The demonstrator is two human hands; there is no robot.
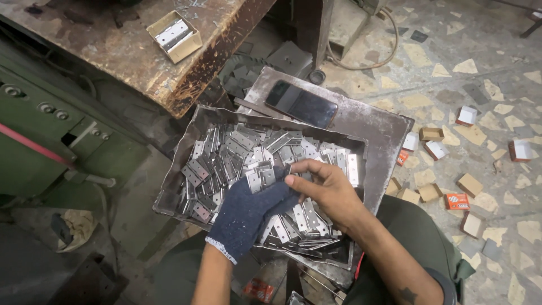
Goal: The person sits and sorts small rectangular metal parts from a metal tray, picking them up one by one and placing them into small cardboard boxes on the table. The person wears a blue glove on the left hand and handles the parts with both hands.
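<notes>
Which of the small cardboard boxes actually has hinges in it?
The open box on the rusty workbench; it alone holds metal hinges, while the boxes scattered on the floor look empty.

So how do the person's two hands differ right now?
The left hand wears a dark blue knit glove; the right hand is bare. The left hand holds a small stack of metal hinges, while the right hand's fingers curl over them from the other side. Both are over the metal tray of hinges.
</notes>
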